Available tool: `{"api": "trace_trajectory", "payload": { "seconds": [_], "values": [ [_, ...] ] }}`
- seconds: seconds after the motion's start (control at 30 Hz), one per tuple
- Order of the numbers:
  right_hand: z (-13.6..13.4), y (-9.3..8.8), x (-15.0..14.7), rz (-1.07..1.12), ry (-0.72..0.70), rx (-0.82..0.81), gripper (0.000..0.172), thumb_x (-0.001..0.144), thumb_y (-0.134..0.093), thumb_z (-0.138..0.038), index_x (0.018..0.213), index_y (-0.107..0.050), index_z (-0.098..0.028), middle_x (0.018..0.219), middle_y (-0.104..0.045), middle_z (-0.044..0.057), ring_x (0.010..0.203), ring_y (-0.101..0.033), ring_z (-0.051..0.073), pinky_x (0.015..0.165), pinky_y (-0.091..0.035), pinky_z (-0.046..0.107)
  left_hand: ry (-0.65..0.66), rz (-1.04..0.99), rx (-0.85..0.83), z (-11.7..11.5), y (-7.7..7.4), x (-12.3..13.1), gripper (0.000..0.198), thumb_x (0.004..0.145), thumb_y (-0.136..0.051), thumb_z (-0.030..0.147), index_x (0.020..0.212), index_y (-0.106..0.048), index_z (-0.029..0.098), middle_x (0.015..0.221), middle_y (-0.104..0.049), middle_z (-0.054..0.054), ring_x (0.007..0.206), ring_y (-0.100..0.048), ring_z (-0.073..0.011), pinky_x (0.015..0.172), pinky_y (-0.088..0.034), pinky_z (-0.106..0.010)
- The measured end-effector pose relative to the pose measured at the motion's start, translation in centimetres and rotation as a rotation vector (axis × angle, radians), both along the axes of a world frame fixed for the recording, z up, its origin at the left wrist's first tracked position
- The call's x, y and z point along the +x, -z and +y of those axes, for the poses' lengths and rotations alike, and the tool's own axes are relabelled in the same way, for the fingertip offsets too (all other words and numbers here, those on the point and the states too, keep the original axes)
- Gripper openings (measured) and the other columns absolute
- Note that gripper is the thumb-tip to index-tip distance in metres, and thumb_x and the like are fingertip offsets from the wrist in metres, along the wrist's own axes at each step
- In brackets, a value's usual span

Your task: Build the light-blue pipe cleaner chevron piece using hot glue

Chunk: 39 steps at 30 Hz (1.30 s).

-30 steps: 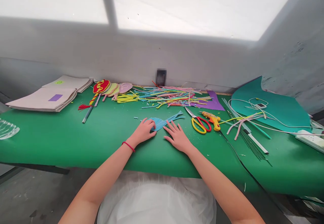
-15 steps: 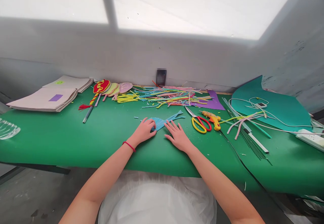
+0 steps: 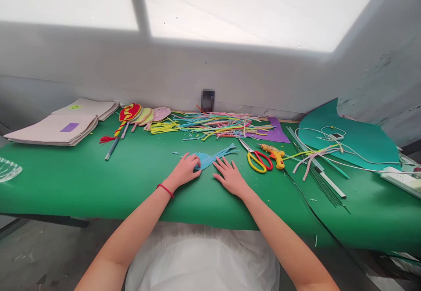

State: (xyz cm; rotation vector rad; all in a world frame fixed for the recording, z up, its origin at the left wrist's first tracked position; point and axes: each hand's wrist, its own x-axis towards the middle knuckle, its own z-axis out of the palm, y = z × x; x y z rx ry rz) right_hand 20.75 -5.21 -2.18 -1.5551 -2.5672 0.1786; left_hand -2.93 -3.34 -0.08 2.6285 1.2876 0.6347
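A flat piece of blue pipe cleaners (image 3: 206,161) lies on the green table, its strands packed side by side at the left and fanning out loosely to the right. My left hand (image 3: 184,170), with a red cord on the wrist, curls its fingers and thumb over the left end of that piece. Spread and lying flat, the fingers of my right hand (image 3: 231,177) rest on the table at the lower edge of the strands and hold nothing. Right of this hand lie scissors (image 3: 259,161) with red and yellow handles and a yellow glue gun (image 3: 275,155).
Behind my hands is a heap of coloured pipe cleaners (image 3: 223,123). Finished pipe-cleaner fans (image 3: 130,112) and stacked cardboard sheets (image 3: 49,129) lie left. At right are green wire stems (image 3: 329,190), a cable, a teal sheet (image 3: 355,139) and a power strip (image 3: 399,179).
The whole view has shifted very slightly to the left. Both hands and the blue pipe cleaners keep the same positions on the table.
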Motion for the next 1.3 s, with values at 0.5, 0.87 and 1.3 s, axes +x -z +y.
{"api": "trace_trajectory", "payload": {
  "seconds": [0.5,0.87,1.3],
  "values": [
    [0.02,-0.19,-0.07,0.020,0.008,0.040,0.060,0.096,-0.023,-0.055,0.147,-0.031,-0.025,0.157,-0.014,-0.001,0.146,-0.011,0.024,0.116,-0.017,0.053,-0.027,-0.037,-0.010,0.11,-0.07,-0.16,0.010,0.087,-0.046,0.025,0.090,-0.056,0.022,0.106,-0.061,-0.004,0.104,-0.057,-0.0190,0.114,-0.025,-0.049],
    [-0.14,-0.42,-0.70,0.056,-0.017,0.062,0.060,0.096,-0.026,-0.053,0.150,-0.024,-0.026,0.157,-0.016,0.000,0.146,-0.012,0.022,0.117,-0.017,0.052,-0.067,-0.042,-0.030,0.08,0.38,0.12,0.009,0.083,-0.050,0.026,0.090,-0.055,0.022,0.104,-0.061,-0.004,0.102,-0.058,-0.0202,0.113,-0.024,-0.050],
    [-0.11,-0.30,-0.57,0.022,-0.016,0.051,0.060,0.096,-0.024,-0.055,0.148,-0.029,-0.026,0.157,-0.016,0.000,0.146,-0.012,0.023,0.116,-0.017,0.053,-0.076,-0.026,-0.028,0.06,0.24,0.07,0.008,0.082,-0.051,0.026,0.089,-0.054,0.022,0.105,-0.061,-0.005,0.102,-0.058,-0.0206,0.113,-0.025,-0.051]
  ]
}}
